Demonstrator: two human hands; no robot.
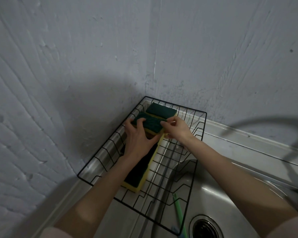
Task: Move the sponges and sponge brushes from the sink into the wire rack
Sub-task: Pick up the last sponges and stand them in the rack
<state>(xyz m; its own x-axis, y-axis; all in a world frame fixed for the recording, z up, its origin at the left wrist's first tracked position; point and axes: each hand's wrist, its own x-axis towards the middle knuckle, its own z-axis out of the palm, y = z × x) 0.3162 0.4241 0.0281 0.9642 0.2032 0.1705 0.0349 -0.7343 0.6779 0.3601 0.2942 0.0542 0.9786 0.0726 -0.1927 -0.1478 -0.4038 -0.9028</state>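
Note:
A black wire rack [199, 134] stands in the corner, partly over the sink [234, 191]. Inside it lie yellow sponges with green scouring tops. One sponge [162, 109] sits at the far end. A second sponge [152, 124] lies just in front of it; my left hand [138, 136] grips its left end, and my right hand [176, 128] pinches its right end. A third sponge [138, 176] lies nearer me, partly under my left forearm. A green brush handle [178, 213] slants down into the sink beside the rack's near corner.
The round drain [206, 227] sits at the bottom of the steel sink. A dark blurred faucet [294, 152] arcs over the sink on the right. Painted walls close the corner behind and left of the rack.

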